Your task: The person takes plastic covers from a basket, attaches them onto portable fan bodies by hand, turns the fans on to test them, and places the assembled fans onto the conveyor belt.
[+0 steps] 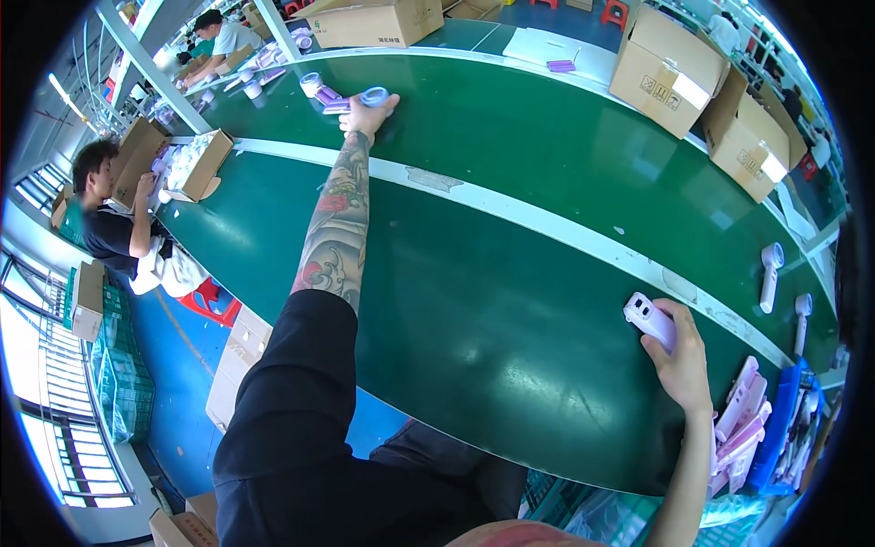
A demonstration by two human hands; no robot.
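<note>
My left hand (367, 113) is stretched far out over the green conveyor belt (474, 301) and grips a purple handheld fan (363, 98) with a round blue-white head. Another such fan (314, 87) lies just to its left. My right hand (682, 363) rests near the belt's front edge and holds a pale pink fan body (649, 319), its top end pointing up-left. A blue tray (775, 428) with several pink fan bodies (743, 424) stands right of that hand.
Two white fans (771, 273) (802, 314) lie on the belt at the right. Cardboard boxes (670, 59) (752, 137) (374, 20) stand along the far side. A seated person (114, 223) works beside an open box (196, 164) at the left; another person (219, 41) sits farther back.
</note>
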